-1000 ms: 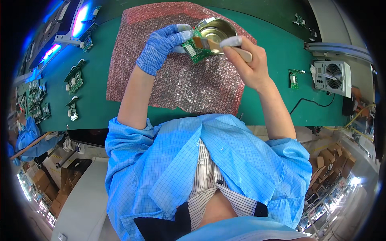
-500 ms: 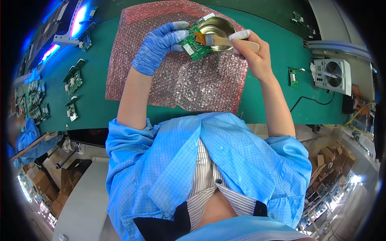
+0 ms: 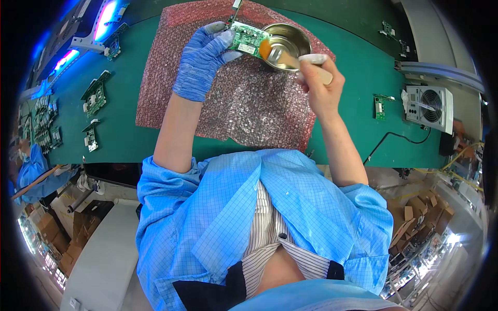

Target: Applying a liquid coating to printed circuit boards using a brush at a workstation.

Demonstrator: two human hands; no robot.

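My left hand (image 3: pixel 205 59), in a blue knit glove with pale fingertips, grips a green circuit board (image 3: pixel 248 40) by its left end. The board is held over pink bubble wrap (image 3: pixel 244 109). My right hand (image 3: pixel 322 83) has white finger covers on some fingers and is closed around the pale wooden handle of a brush (image 3: pixel 287 59). Its orange bristles are at the board's right end; whether they touch it I cannot tell. Behind the brush, a round metal bowl (image 3: pixel 298 35) rests on the bubble wrap, partly hidden by the board and brush.
Several circuit boards (image 3: pixel 96 94) lie on the green table mat (image 3: pixel 358 132) at the left, and another board (image 3: pixel 380 107) at the right. A white fan unit (image 3: pixel 429 108) with a black cable (image 3: pixel 391 136) stands on the right. Bright blue-white lamps (image 3: pixel 106 19) are at the upper left.
The circuit board has been turned in my left hand and now lies more level. The brush has moved slightly right and down, its bristles now at the board's right end.
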